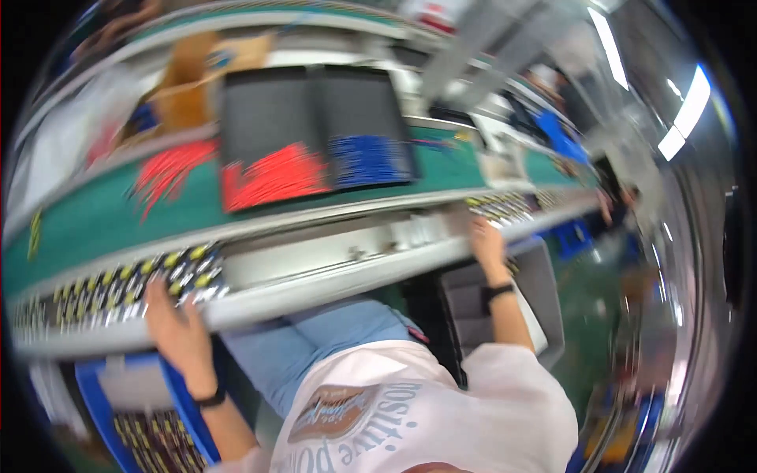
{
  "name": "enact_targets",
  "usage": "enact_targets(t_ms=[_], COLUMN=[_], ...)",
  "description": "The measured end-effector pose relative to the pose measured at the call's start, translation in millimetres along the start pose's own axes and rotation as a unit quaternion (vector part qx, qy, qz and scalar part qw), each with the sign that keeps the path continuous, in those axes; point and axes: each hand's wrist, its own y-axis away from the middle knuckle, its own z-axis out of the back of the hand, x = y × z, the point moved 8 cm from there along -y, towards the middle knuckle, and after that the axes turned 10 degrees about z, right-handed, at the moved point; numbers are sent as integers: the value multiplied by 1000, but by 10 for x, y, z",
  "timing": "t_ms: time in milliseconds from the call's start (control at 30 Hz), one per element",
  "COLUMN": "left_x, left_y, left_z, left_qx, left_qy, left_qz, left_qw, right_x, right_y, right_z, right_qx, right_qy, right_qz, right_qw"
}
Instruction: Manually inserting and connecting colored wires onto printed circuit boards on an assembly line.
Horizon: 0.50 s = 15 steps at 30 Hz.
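Note:
My left hand (180, 335) reaches over the front rail with thumb and fingers apart. Its fingertips rest on or just above a block of small yellow, black and silver parts (130, 288). Farther right, my right hand (489, 246) is at the near left end of a second block of similar parts (505, 206). Motion blurs its fingers, so whether they grip anything does not show. Between the hands runs a pale metal channel (307, 256) with a few small fittings. Beyond it, a black two-part tray (236, 102) holds red wires (280, 175) and blue wires (367, 160).
Loose red wires (172, 169) lie on the green bench surface (87, 209). Behind stand a cardboard box (185, 98) and plastic bags (79, 126). Below the rail are a blue bin (95, 390) of parts and a grey chair (481, 303). Other people sit farther along the line.

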Motion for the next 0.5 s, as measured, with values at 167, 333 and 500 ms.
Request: enact_targets(t_ms=[167,333,500], left_x=[-205,130,198], left_y=[-67,73,43], left_z=[-2,243,214], left_qx=[-15,-43,-14], left_qy=[27,-27,-59], left_qz=[-15,-3,-43], left_qw=[999,999,997], right_x=[-702,-331,-307], right_y=[277,34,72], right_z=[130,28,47], right_qx=[-50,-20,-50], right_qy=[54,63,64], right_qz=[-24,-20,13], right_qw=[997,998,997])
